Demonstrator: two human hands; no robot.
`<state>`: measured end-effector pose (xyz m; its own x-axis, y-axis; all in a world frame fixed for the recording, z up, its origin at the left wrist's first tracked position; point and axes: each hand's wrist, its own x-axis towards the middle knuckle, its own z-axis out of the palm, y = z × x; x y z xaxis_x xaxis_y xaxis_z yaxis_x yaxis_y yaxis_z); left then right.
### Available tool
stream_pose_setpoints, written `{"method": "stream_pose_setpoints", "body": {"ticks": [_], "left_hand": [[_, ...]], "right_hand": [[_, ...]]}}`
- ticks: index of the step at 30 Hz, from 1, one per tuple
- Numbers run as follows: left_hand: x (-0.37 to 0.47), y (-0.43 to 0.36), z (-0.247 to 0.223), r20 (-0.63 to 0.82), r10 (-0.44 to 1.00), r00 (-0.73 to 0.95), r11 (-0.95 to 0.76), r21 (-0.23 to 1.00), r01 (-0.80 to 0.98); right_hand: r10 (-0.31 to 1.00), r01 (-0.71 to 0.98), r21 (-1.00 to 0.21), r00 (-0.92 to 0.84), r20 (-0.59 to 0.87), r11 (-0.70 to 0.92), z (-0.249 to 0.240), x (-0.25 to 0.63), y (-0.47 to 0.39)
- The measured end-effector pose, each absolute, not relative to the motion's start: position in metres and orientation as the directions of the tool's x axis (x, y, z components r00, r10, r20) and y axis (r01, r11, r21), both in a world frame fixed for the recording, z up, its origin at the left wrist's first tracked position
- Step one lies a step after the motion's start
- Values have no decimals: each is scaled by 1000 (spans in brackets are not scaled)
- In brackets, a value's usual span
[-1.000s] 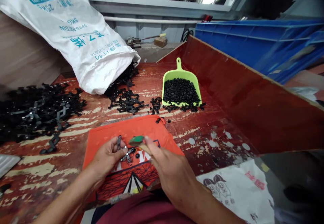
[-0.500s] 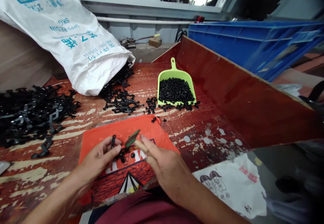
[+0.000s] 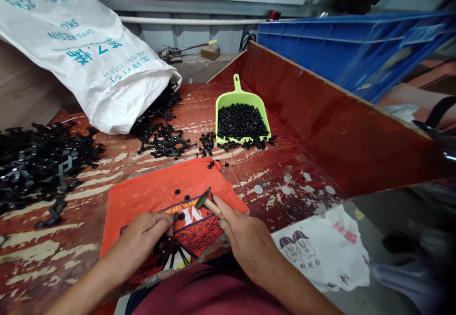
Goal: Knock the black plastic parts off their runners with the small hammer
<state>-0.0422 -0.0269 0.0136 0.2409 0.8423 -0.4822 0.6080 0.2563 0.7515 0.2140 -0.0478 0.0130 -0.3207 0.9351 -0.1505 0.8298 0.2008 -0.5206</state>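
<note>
My right hand (image 3: 242, 234) is closed on the wooden handle of a small tool (image 3: 204, 198) with a dark, greenish head, held above the orange cloth (image 3: 142, 191). To its left, my left hand (image 3: 149, 232) pinches a black plastic part (image 3: 166, 243) low over the cloth; the fingers partly hide it. Small round black pieces (image 3: 177, 192) lie on the cloth between and beyond the hands. Further back, a lime-green dustpan (image 3: 237, 97) holds a heap of small black pieces (image 3: 242, 121), some spilling past its front edge.
Tangled black parts (image 3: 42, 163) pile up at the left. A white sack (image 3: 107, 63) spills more at the back left. A red board (image 3: 320, 125) and blue crate (image 3: 306, 44) border the right. A printed white sheet (image 3: 324, 253) lies lower right.
My left hand has moved down toward me with the black part. The tool in my right hand has shifted slightly right. Round black pieces now show on the cloth where my left hand was.
</note>
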Motion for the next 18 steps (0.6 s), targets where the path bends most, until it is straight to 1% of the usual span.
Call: {"method": "stream_pose_setpoints", "body": {"ticks": [5, 11, 15, 18], "left_hand": [[-41, -23, 8, -498, 826, 263, 227, 721, 655], [-40, -20, 6, -487, 827, 282, 180, 703, 688], [-41, -20, 6, -508, 818, 270, 184, 675, 714], [-39, -22, 9, -477, 845, 242, 158, 655, 739]], "right_hand": [[932, 826, -533, -318, -172, 183, 14, 216, -48], [925, 853, -498, -301, -232, 153, 17, 215, -47], [926, 833, -520, -328, -189, 189, 24, 218, -48], [921, 812, -521, -373, -115, 263, 32, 218, -51]]}}
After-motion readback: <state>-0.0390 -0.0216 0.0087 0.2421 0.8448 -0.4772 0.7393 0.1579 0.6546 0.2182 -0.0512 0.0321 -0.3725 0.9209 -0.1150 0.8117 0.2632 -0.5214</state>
